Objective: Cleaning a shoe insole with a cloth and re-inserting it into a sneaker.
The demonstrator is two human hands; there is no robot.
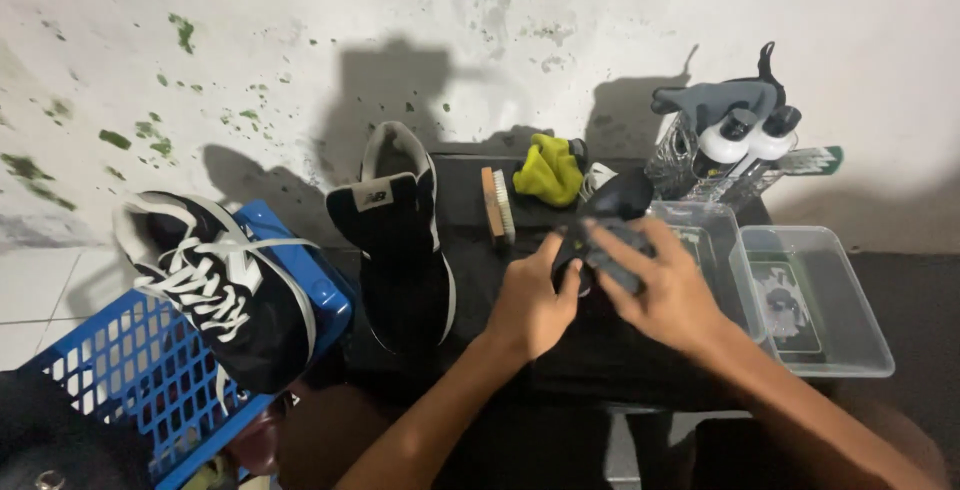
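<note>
My left hand (533, 302) grips the lower end of a black shoe insole (612, 206) over the black mat (470, 250). My right hand (662, 285) presses a dark grey cloth (612, 255) against the insole, fingers curled around it. A black sneaker without laces (400, 235) lies on the mat just left of my left hand. A wooden brush (497, 203) lies beyond the hands, next to a yellow cloth (548, 172).
A blue plastic basket (150, 370) at the left holds a laced black-and-white sneaker (215, 285). Two clear plastic tubs (830, 310) stand at the right. Two white-capped bottles (745, 145) and a grey glove (715, 100) stand against the stained wall.
</note>
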